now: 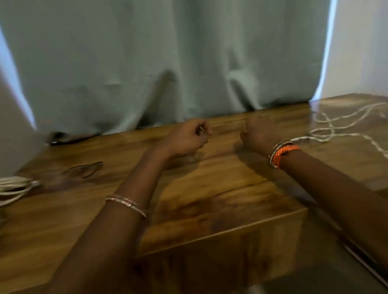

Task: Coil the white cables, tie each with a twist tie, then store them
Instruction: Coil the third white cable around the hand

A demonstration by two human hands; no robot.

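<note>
My left hand [187, 139] hovers over the middle of the wooden table [193, 195], its fingers curled and pinching a thin twist tie [202, 130] that sticks up from them. My right hand [257, 131] is beside it, fingers curled; the back of the hand hides what lies in it. Loose white cables [345, 127] sprawl uncoiled at the table's right side. Coiled white cables [6, 188] lie at the left edge. More dark twist ties [84, 169] lie on the table left of my left hand.
A pale green curtain [165, 53] hangs along the back of the table. A dark flat object [66, 138] lies at the back left under the curtain. The table's front edge runs below my forearms.
</note>
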